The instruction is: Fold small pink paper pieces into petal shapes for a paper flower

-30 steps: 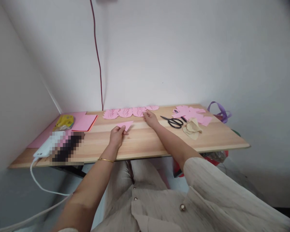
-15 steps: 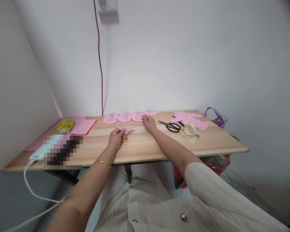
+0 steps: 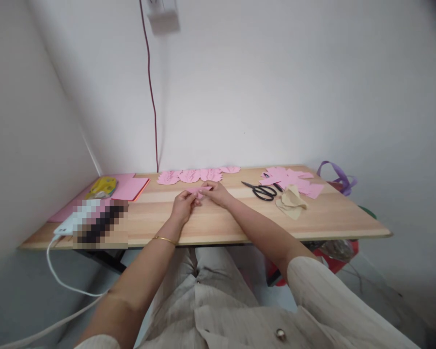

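paper piece (image 3: pixel 196 190) pink, cut-outs (image 3: pixel 190 175) pink with darker markings, scraps (image 3: pixel 286 177) plain pink, scissors (image 3: pixel 256 188) black, crumpled paper (image 3: pixel 293 198) tan, tabletop (image 3: pixel 221 225) light-brown with streaked grain, packet (image 3: pixel 103 184) yellow, cord (image 3: pixel 149 72) dark red, bracelet (image 3: pixel 164 239) gold-toned, clothing (image 3: pixel 247 320) beige with faint streaks

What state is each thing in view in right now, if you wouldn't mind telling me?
Left hand: pinching the pink piece.
Right hand: pinching it too.
Pink piece: held between both hands.
Scissors: lying down, blades apparently closed.
Cutouts: laid out along the wall.
Scraps: loosely heaped.
Beige sheet: crumpled.
White device: cable attached.
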### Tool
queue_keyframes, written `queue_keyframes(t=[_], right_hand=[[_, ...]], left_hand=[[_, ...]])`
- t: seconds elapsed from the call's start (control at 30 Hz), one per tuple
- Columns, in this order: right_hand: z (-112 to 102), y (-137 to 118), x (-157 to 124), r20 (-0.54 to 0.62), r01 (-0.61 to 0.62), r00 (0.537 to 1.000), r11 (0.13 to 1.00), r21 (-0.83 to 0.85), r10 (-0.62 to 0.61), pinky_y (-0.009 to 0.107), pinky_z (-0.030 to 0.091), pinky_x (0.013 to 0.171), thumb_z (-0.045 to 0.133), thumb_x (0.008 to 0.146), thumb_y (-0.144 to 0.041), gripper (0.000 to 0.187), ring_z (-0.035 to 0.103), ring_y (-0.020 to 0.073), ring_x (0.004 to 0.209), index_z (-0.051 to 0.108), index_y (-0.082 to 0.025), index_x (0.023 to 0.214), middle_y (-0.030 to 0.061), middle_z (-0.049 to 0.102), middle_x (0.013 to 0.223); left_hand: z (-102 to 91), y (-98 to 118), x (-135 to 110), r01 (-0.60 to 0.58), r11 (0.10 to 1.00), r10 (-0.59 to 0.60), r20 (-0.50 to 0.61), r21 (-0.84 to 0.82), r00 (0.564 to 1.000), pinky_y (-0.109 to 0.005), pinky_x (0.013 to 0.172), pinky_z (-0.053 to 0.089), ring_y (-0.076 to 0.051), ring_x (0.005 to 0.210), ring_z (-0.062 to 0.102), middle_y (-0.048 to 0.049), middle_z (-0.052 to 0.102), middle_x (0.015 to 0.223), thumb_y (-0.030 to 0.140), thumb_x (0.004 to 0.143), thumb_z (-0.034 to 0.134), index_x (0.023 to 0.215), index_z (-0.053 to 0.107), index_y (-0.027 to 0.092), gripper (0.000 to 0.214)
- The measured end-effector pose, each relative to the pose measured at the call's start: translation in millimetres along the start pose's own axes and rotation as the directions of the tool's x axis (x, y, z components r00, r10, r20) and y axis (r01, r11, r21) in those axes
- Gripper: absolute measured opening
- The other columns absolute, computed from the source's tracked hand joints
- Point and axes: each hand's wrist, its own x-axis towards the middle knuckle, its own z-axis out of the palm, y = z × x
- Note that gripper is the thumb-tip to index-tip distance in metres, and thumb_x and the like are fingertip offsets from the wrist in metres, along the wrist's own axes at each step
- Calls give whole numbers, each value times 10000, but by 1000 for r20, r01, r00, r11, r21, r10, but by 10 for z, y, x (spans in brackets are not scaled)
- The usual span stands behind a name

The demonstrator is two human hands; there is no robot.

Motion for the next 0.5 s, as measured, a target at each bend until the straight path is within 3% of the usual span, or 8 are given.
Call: queue_keyframes(t=[0.5], right_hand=[[-31, 91, 1, 22, -77, 997, 996, 39, 77, 225, 338, 588, 722, 648, -424, 321, 439, 94, 610, 644, -142, 780, -27, 561, 660]], left_hand=[[-19, -1, 10, 77, 997, -77, 0, 0, 997, -283, 621, 563, -99, 547, 575, -6, 617, 585, 238, 565, 807, 730, 610, 112, 286]])
